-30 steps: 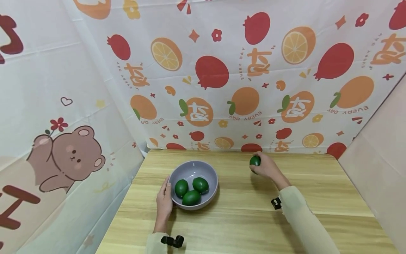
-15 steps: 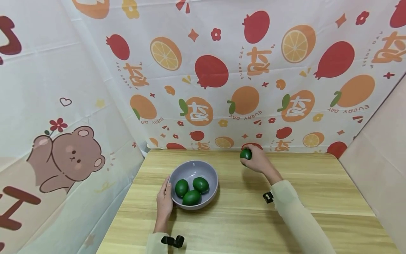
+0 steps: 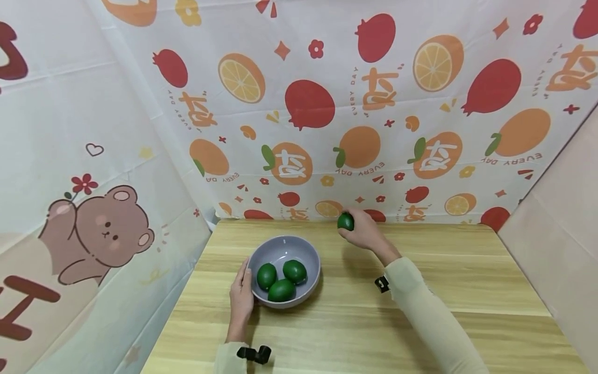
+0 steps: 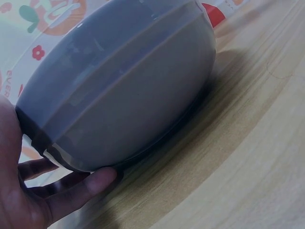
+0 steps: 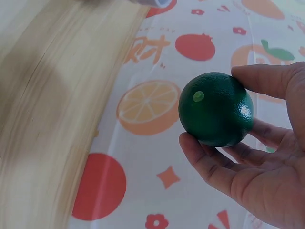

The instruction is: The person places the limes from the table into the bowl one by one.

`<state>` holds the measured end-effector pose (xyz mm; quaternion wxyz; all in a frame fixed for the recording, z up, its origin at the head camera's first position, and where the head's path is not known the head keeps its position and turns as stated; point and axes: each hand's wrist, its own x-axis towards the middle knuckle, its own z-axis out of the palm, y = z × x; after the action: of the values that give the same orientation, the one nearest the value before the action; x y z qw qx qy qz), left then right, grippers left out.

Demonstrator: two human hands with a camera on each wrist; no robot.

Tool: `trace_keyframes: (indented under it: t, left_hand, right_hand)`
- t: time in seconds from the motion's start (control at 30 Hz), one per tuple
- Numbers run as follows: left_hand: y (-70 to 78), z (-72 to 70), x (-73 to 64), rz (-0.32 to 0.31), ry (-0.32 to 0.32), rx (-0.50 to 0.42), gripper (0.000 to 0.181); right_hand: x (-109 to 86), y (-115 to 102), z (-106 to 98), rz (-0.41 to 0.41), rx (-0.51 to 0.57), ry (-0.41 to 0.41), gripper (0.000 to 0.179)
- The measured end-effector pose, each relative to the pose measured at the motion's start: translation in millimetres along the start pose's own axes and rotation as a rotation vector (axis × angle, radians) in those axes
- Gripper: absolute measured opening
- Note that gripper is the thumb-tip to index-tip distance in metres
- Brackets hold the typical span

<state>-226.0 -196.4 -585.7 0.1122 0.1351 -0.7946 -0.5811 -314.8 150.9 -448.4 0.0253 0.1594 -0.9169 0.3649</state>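
Observation:
A grey-purple bowl (image 3: 312,291) stands on the table at centre left, with several dark green limes (image 3: 282,290) lying together inside. My left hand (image 3: 241,299) holds the bowl at its left side; the left wrist view shows the fingers (image 4: 102,179) against its outer wall, low down. Another lime (image 5: 215,109) is in my right hand (image 3: 365,231), pinched between thumb and fingertips, pale stem end showing in the right wrist view. That hand is raised off the table near the back edge, to the right of the bowl and apart from it.
The wood-grain table (image 3: 444,291) ends at a white fruit-printed cloth (image 3: 336,83) hanging behind it. A bear-printed cloth (image 3: 112,228) hangs at the left, and a pale wall (image 3: 565,223) borders the right side.
My right hand has moved left along the back of the table with the lime, nearing the bowl and rising slightly in view. The left hand and bowl have stayed in place.

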Motion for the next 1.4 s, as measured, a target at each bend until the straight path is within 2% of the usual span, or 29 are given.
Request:
trace_keyframes:
  t: [0.33,0.6,0.7,0.83,0.97,1.2,1.4]
  left_hand:
    - [-2.1,0.4,0.4,0.009,0.018,-0.012,0.051]
    - [-0.4,-1.2,1.5,0.001,-0.007,0.001,0.054]
    - [0.2,-0.9,2.5,0.020,0.002,0.003,0.054]
    - [-0.4,0.4,2.1,0.045,0.016,0.002,0.053]
    - [-0.6,-0.1,1.0,0.036,0.009,0.000,0.053]
    - [-0.6,-0.9,0.7,0.033,0.020,-0.004,0.052]
    - [-0.2,0.6,0.7,0.026,0.013,-0.010,0.052]
  right_hand:
    - [7.7,-22.8,19.6,-0.052,-0.007,-0.038,0.055]
    - [16.9,-33.0,41.0,-0.114,-0.011,-0.040,0.055]
    - [20.6,-38.0,48.6,-0.130,-0.019,-0.048,0.055]
    - [24.8,-44.5,57.7,-0.132,-0.033,-0.070,0.055]
    - [29.0,-51.3,66.1,-0.126,-0.039,-0.100,0.055]
    - [35.5,-58.6,81.4,-0.175,-0.030,-0.116,0.055]
    - [35.6,-63.9,94.9,-0.131,-0.027,-0.138,0.056]
